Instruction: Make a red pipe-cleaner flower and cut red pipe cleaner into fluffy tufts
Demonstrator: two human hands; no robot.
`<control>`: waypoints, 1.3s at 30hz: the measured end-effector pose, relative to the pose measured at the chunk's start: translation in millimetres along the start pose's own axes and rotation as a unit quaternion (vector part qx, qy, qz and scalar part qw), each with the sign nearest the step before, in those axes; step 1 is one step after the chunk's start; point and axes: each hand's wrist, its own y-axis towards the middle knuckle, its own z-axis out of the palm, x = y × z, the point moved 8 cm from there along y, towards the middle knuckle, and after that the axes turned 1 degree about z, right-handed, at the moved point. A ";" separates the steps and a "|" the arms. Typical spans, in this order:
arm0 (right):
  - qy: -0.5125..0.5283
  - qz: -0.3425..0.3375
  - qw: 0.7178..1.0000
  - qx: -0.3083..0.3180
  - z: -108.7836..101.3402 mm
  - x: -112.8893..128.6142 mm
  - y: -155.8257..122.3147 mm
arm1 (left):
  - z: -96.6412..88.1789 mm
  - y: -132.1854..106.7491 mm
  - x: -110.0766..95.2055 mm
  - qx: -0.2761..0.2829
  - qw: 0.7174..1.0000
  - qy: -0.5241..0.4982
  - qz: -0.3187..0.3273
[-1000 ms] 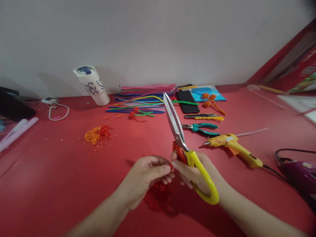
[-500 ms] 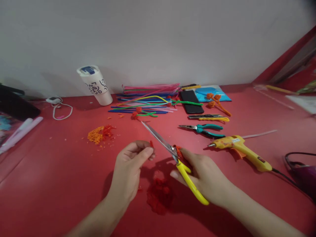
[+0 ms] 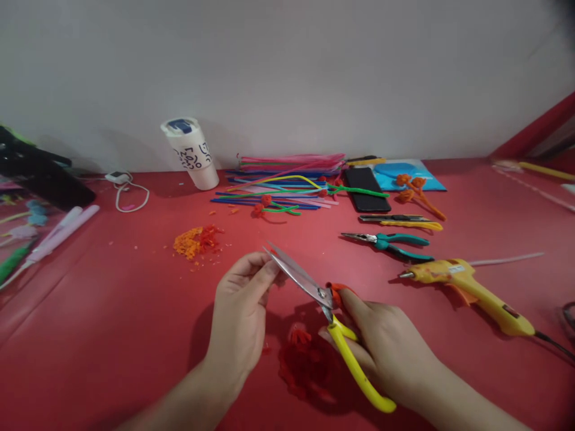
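Observation:
My left hand (image 3: 242, 299) pinches a short red fuzzy piece (image 3: 273, 252) between thumb and fingertips, mostly hidden by the blades. My right hand (image 3: 389, 341) is closed round the yellow-handled scissors (image 3: 299, 275). Their blades are slightly parted, tips pointing up and left, right at the left fingertips and the red piece. A red-orange strip (image 3: 336, 293) shows beside the pivot, by my right index finger. On the table under the hands lies a loose red pile (image 3: 303, 365), partly in shadow.
Orange clippings (image 3: 186, 242) and red clippings (image 3: 209, 238) lie left. Behind are a white tumbler (image 3: 193, 155), pipe cleaners (image 3: 287, 179) and a phone (image 3: 366, 188). To the right lie a cutter knife (image 3: 395, 219), pliers (image 3: 386, 241) and a yellow glue gun (image 3: 476, 287).
The scissors have come to the left fingertips, blades now over the red piece that stood up free before. The view has turned a little left, so the table things sit further right.

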 end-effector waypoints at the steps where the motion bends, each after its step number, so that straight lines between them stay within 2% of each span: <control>1: -0.004 -0.002 1.000 -0.004 -0.6 0.4 0.1 | 0.1 0.0 -0.3 0.001 1.000 -0.002 0.002; 17: -0.046 -0.031 0.997 -0.047 -2.7 4.8 0.9 | -1.4 -0.1 1.6 -0.002 1.000 -0.009 0.001; 23: -0.043 -0.025 0.998 -0.033 0.5 3.4 0.8 | -1.3 0.1 1.7 -0.009 1.000 -0.005 -0.007; 31: -0.034 -0.026 0.998 -0.049 -2.5 3.6 0.5 | 0.0 0.9 0.7 -0.009 1.000 -0.014 -0.009; 36: -0.016 0.002 0.999 -0.034 2.4 -3.1 0.8 | -0.3 0.4 1.2 -0.004 1.000 -0.013 -0.010; 39: 0.054 0.050 0.997 -0.003 3.9 -9.3 2.2 | -1.9 1.0 1.5 -0.006 1.000 -0.017 -0.009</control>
